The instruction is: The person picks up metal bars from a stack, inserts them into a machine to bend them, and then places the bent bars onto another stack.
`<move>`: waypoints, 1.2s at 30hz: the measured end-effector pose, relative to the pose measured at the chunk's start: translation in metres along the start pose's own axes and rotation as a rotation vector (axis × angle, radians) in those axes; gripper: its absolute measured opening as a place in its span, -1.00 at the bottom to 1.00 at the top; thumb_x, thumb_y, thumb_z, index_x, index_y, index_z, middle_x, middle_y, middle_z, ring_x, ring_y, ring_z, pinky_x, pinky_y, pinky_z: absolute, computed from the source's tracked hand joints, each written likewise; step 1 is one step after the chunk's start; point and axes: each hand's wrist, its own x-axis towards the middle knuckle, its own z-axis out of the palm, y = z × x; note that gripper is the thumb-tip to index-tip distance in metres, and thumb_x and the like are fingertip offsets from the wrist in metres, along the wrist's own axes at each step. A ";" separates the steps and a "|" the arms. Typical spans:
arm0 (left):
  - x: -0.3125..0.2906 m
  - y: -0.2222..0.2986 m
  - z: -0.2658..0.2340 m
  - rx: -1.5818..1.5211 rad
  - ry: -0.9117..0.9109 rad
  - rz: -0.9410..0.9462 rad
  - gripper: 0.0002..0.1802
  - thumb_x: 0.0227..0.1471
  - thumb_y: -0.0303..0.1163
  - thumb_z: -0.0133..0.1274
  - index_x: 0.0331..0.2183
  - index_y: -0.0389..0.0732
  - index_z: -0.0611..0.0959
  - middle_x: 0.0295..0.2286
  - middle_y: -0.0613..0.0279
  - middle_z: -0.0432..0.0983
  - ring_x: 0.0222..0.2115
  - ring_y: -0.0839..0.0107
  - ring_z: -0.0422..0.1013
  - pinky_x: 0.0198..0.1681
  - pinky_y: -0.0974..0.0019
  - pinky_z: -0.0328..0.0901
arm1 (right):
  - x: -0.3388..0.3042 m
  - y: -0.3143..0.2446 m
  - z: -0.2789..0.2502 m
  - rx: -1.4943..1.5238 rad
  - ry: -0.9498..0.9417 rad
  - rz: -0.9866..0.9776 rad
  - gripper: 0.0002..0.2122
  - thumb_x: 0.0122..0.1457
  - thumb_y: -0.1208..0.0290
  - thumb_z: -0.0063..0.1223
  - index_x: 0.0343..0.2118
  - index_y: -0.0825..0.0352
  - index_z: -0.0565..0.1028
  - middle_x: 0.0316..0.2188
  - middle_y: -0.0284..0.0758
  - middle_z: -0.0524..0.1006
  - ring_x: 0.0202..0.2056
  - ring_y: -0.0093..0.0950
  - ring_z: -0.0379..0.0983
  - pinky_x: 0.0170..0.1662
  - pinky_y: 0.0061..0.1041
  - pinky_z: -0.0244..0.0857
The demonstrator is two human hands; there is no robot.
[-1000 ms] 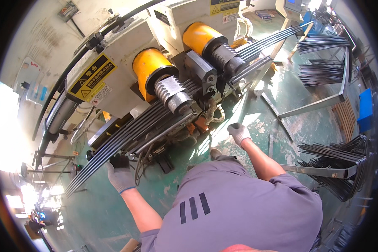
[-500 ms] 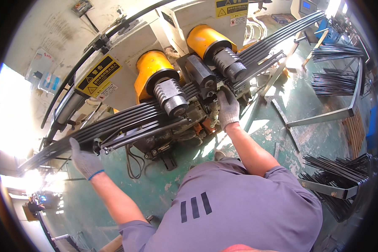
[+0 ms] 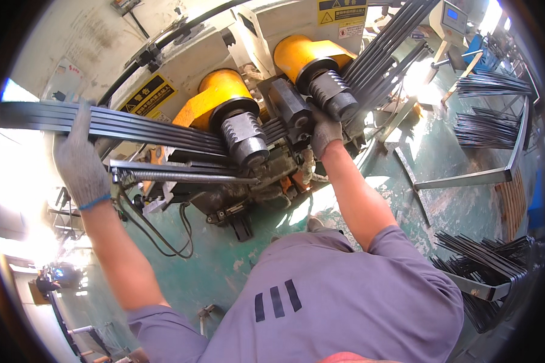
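Note:
A bundle of several dark metal bars [image 3: 145,129] runs through a bending machine, both outer lengths angled toward the far side. At the left length is my left hand [image 3: 82,166], in a grey knit glove with a blue cuff. One digit lies across the bars; the others are hidden, and the hand appears closed round them. My right hand [image 3: 327,136], also gloved, is against the black middle block [image 3: 290,109], its fingers mostly out of sight. Ribbed metal rollers [image 3: 244,134] on yellow arms [image 3: 221,94] stand on either side of this block.
A long coil spring [image 3: 188,176] and looped cables [image 3: 163,248] are at the machine's near left. Steel racks [image 3: 466,180] with stacked dark bars stand at the right. A small control box with a blue screen [image 3: 451,16] is at the far right.
Both outer lengths of the bars have swung toward the far side, bending the bundle. My left hand has moved up and left with them. My right hand's fingers have gone further behind the block.

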 end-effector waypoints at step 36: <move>-0.007 0.086 0.128 0.236 -0.123 0.511 -0.76 0.24 -0.45 0.01 -0.11 -0.37 0.59 -0.47 0.18 0.51 -0.47 0.39 0.43 -0.35 0.30 0.34 | 0.047 0.044 -0.032 -1.105 -0.166 -0.741 -0.70 0.28 0.54 0.11 0.08 0.39 0.56 -0.06 -0.29 0.58 -0.17 -0.48 0.58 -0.28 -0.48 0.51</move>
